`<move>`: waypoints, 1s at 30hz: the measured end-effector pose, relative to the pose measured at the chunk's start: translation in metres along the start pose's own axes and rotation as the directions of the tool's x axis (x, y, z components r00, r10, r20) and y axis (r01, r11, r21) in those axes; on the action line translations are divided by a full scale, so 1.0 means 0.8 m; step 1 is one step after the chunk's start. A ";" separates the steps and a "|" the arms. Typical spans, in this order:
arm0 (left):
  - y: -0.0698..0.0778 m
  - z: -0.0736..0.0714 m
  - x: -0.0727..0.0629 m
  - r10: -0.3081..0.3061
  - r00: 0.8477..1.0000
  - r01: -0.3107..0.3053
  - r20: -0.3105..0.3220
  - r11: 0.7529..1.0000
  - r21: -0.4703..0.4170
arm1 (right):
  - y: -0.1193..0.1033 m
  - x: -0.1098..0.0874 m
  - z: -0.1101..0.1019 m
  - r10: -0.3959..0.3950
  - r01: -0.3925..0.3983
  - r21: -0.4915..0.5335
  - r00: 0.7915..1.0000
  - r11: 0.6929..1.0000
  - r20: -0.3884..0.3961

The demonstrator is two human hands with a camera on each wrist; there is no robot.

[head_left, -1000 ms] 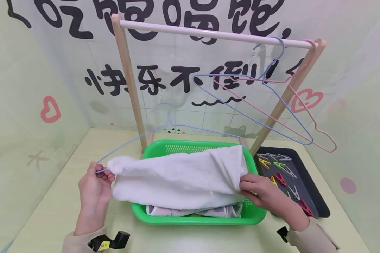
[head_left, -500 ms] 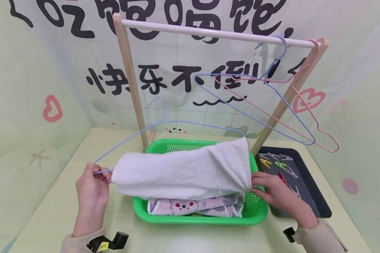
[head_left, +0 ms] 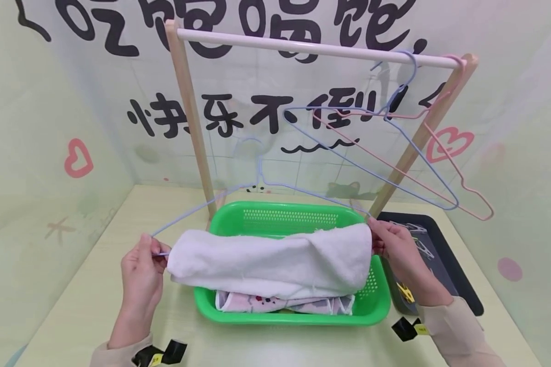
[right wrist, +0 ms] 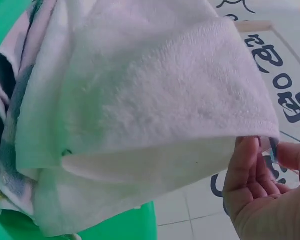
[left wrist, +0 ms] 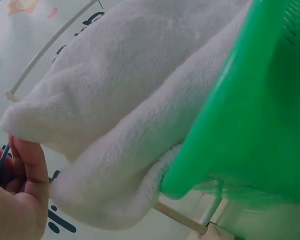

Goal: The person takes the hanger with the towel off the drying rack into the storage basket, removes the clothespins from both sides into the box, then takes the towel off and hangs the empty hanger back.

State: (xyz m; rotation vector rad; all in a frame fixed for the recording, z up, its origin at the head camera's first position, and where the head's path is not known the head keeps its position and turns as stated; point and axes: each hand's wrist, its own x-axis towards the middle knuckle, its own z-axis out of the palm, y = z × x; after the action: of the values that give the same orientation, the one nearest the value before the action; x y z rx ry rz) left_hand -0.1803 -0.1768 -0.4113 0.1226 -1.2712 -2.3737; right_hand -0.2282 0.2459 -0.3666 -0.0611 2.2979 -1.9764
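Observation:
A white towel (head_left: 266, 260) is draped over the bottom bar of a blue clothes hanger (head_left: 298, 189), above the green basket (head_left: 280, 319). My left hand (head_left: 140, 275) grips the hanger's left corner, just outside the towel's edge. At the other end my right hand (head_left: 401, 255) pinches the hanger's right corner beside the towel. In the right wrist view a bit of blue wire shows between thumb and fingers at the towel's edge (right wrist: 260, 131). The towel hides most of the bottom bar. A pink and grey patterned cloth (head_left: 239, 302) lies folded in the basket.
Behind the basket stands a wooden rack with a white rail (head_left: 303, 47). A blue hanger (head_left: 344, 149) and a pink hanger (head_left: 468, 191) hang at its right end. A dark tray (head_left: 459, 285) of clothespins sits right of the basket, partly behind my right arm.
My right hand has let go of the towel's right edge, moved up and taken the hanger's right corner. The towel's right end has dropped a little; the hanger has shifted slightly right.

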 end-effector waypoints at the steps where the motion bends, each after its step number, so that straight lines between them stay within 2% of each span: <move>1: 0.000 -0.002 0.001 -0.001 1.000 0.000 0.028 1.000 0.010 | 0.001 0.000 0.000 0.019 -0.020 -0.003 1.000 1.000 -0.011; 3: 0.001 -0.007 0.002 -0.029 0.996 0.025 0.087 0.999 0.039 | 0.003 0.000 0.000 0.028 -0.028 -0.012 0.999 1.000 -0.021; 6: 0.007 -0.015 0.006 -0.129 0.980 0.113 0.152 0.988 0.107 | 0.009 0.000 0.001 0.001 -0.002 -0.028 1.000 1.000 -0.011; 8: 0.012 -0.020 0.009 -0.215 0.961 0.182 0.174 0.965 0.187 | 0.012 0.000 0.002 -0.009 0.009 -0.030 1.000 1.000 0.003; 11: 0.018 -0.023 0.013 -0.317 0.930 0.243 0.187 0.909 0.338 | 0.017 0.001 0.003 -0.014 0.015 -0.035 1.000 0.999 0.026; 14: 0.020 -0.024 0.017 -0.369 0.901 0.232 0.231 0.856 0.461 | 0.020 0.001 0.003 -0.012 0.014 -0.041 0.999 0.999 0.033; 16: 0.021 -0.024 0.019 -0.366 0.888 0.194 0.278 0.847 0.495 | 0.021 0.002 0.002 -0.005 0.007 -0.043 1.000 0.999 0.029; 17: 0.021 -0.024 0.020 -0.358 0.883 0.175 0.302 0.850 0.496 | 0.021 0.002 0.002 -0.002 0.003 -0.043 1.000 0.999 0.031; 21: 0.017 -0.025 0.019 -0.265 0.889 0.087 0.374 0.899 0.429 | 0.021 0.002 0.002 0.032 -0.030 -0.041 0.998 0.999 0.046; 24: 0.013 -0.023 0.018 -0.200 0.900 0.047 0.387 0.928 0.369 | 0.021 0.001 0.002 0.041 -0.039 -0.062 0.998 0.997 0.036; 27: 0.011 -0.016 0.016 -0.161 0.932 0.046 0.325 0.941 0.334 | 0.022 0.000 0.005 0.035 -0.033 -0.099 0.999 0.995 0.027; 30: 0.010 -0.005 0.015 -0.141 0.970 0.082 0.196 0.955 0.284 | 0.026 -0.002 0.007 0.001 0.006 -0.166 0.999 0.986 0.043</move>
State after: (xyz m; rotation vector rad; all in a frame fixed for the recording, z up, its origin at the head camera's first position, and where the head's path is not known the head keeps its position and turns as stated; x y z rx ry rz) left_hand -0.1875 -0.1887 -0.4055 0.0223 -1.7371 -2.3408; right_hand -0.2250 0.2434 -0.3879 -0.1193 2.4313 -1.7617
